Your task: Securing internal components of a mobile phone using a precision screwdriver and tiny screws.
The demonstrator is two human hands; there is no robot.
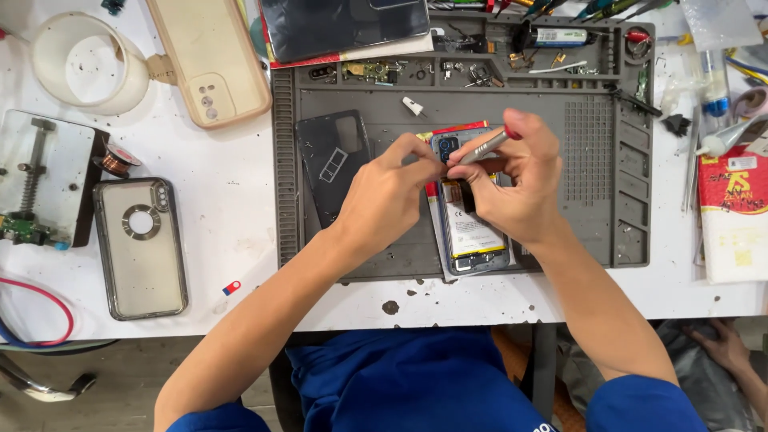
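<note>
An opened phone with its white battery showing lies on the grey repair mat. My right hand grips a silver screwdriver with a red cap, its tip pointed down at the phone's upper part near the camera. My left hand rests on the mat to the left, its fingertips pinched at the phone's top edge beside the screwdriver tip. Both hands hide the middle of the phone.
A dark back cover lies on the mat left of my hands. Small parts fill the mat's top trays. On the white table lie a clear phone case, a beige case, a metal clamp jig and glue tubes.
</note>
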